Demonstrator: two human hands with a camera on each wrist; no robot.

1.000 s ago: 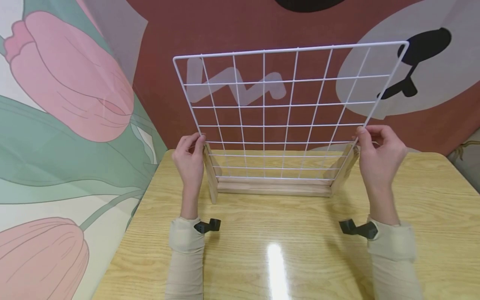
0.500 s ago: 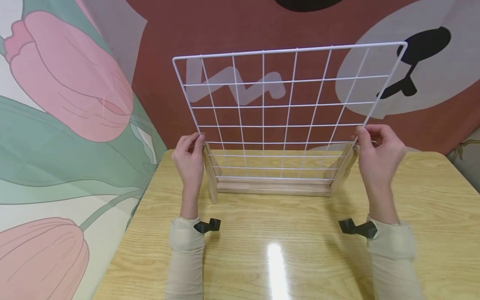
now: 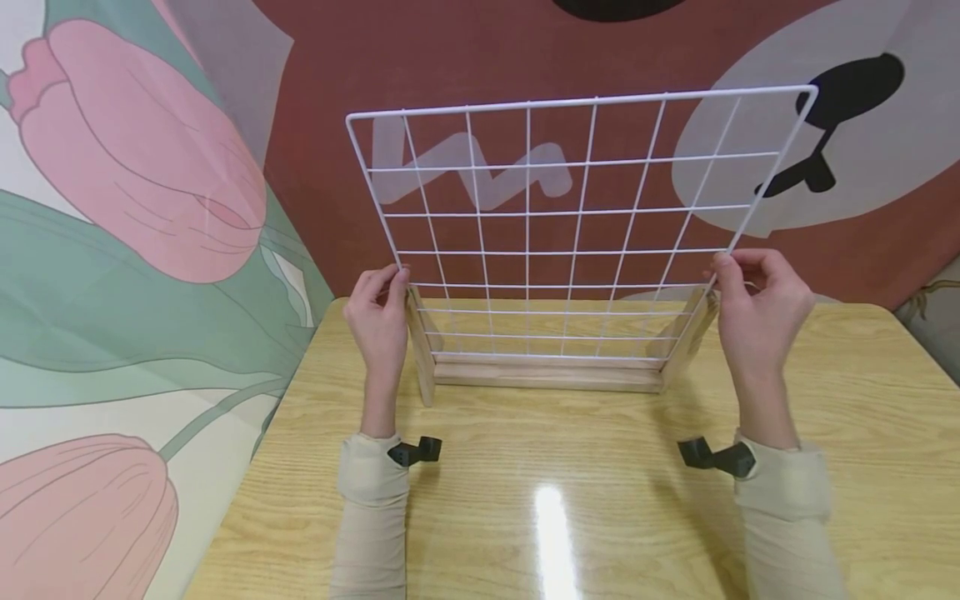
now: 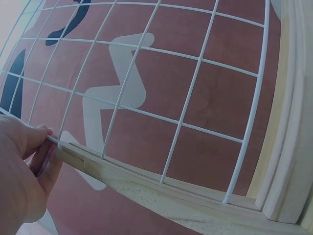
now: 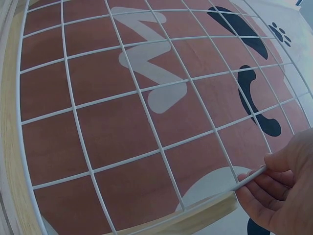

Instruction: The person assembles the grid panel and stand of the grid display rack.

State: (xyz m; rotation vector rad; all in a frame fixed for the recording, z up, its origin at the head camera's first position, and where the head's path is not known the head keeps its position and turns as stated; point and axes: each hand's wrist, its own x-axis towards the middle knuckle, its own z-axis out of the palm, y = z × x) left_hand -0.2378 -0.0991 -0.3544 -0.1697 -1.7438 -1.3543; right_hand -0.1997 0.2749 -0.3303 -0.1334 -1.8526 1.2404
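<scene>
A white wire grid panel (image 3: 528, 214) stands upright between the two side posts of a wooden stand (image 3: 547, 377). My left hand (image 3: 377, 321) pinches the panel's left edge wire between thumb and fingers, just above the top of the left post (image 3: 422, 346). On the other side, my right hand (image 3: 761, 312) pinches the right edge wire just above the right post (image 3: 686, 337). In the left wrist view the panel's side wire runs along the post (image 4: 122, 183). The right wrist view shows thumb and fingers at the wire by the post's end (image 5: 210, 215).
The stand rests on a wood-grain table (image 3: 480, 467) near its back edge. Behind it hangs a red-brown printed backdrop (image 3: 450, 50); a tulip-patterned cloth (image 3: 135, 333) covers the left side. Small black wrist cameras (image 3: 716, 457) sit at both cuffs.
</scene>
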